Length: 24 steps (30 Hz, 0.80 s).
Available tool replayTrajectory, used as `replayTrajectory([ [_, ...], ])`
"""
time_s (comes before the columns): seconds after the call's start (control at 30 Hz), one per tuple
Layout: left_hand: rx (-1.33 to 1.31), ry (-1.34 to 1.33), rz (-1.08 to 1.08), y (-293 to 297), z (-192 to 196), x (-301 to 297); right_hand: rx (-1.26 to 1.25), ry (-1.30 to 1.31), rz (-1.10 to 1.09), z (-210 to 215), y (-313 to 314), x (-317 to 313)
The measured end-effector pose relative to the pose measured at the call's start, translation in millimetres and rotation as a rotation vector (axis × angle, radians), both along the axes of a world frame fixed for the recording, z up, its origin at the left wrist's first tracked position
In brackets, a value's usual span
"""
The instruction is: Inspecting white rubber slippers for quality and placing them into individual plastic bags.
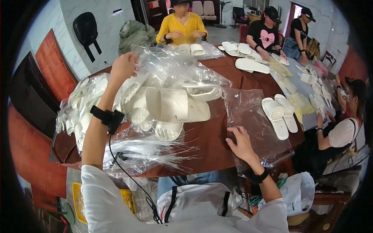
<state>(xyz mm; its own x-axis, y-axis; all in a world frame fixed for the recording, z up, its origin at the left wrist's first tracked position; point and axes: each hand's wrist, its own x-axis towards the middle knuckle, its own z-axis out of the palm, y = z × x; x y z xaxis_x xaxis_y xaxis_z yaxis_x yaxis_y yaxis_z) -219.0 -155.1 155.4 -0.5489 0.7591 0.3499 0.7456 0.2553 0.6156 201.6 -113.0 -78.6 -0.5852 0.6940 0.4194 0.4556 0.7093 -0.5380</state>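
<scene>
Clear, thin plastic bag (248,114) lies flat at three o'clock on the red-brown table (211,151). Over its left edge, at four o'clock, the right hand (244,144) has its fingers loosely spread and appears to hold nothing; if they touch the film, I cannot tell. The left hand (123,66), at ten o'clock, has its fingers bent beside crumpled transparent film (176,70); whether they pinch it is not visible. To handle such film well, I think one should separate a single layer between thumb and finger, lift it gently, and not drag the neighbouring white slippers (169,105) at the centre.

Farther out, a pair of white open-toed plastic slippers (275,116) overlaps the bag's right side; on top or inside is unclear. At seven o'clock, glossy plastic partly covers whitish thin strands (151,151). Toward nine o'clock, glare hides the wrapped pale heap (83,116), so its pieces cannot be counted.
</scene>
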Motion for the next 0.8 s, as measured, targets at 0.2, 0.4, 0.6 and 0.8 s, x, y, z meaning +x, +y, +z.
replayTrajectory([
  [0.2,0.414,0.285,0.058,-18,-5,-4,0.014,-0.030,0.058,-5,2,-17],
  [0.4,0.483,0.317,-0.173,-23,32,34,-0.150,0.009,0.107,18,-2,-28],
  [0.6,0.566,0.342,-0.457,-39,61,90,-0.248,-0.027,0.244,35,-3,-60],
  [0.8,0.499,0.577,-0.416,-95,123,96,-0.134,-0.122,0.232,26,-18,-74],
])
